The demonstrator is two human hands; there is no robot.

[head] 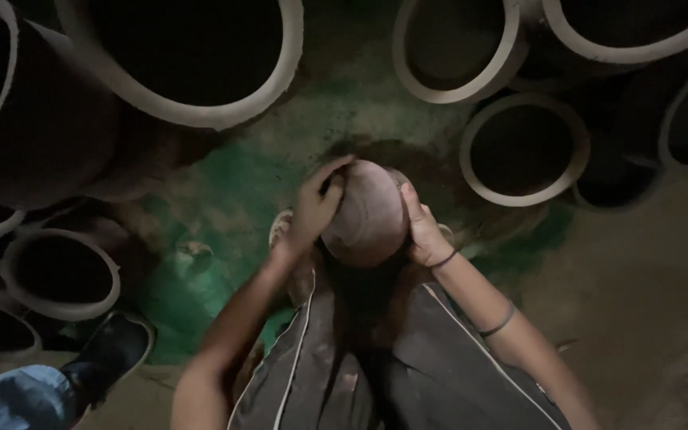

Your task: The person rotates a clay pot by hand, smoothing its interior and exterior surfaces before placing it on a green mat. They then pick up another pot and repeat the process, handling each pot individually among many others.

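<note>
The person holds a round clay pot (pixel 368 211) between both hands, just above the knees and in front of the body. The pot is brown and smooth, and we see its rounded side or bottom; its mouth is not in view.

The left hand (pixel 316 205) lies on the left side of the pot. Its fingers (pixel 334 171) are bent over the top edge and pressed against the clay. The right hand (pixel 422 227) supports the right side, with the palm flat on the surface and the fingers close together. So both hands grip the pot from opposite sides. A dark band (pixel 442 259) is on the right wrist, and a second one (pixel 500 322) is higher on the forearm.

Under the pot there is a dusty floor (pixel 224 191) with green patches. Many bigger pots with pale rims stand around: one very large (pixel 177 103) at the top left, one medium (pixel 523 151) near the right of the held pot, and one (pixel 57 275) at the left.

At the bottom left, a dark shoe (pixel 109 346) and a blue trouser leg (pixel 17 394) of another person are visible.
</note>
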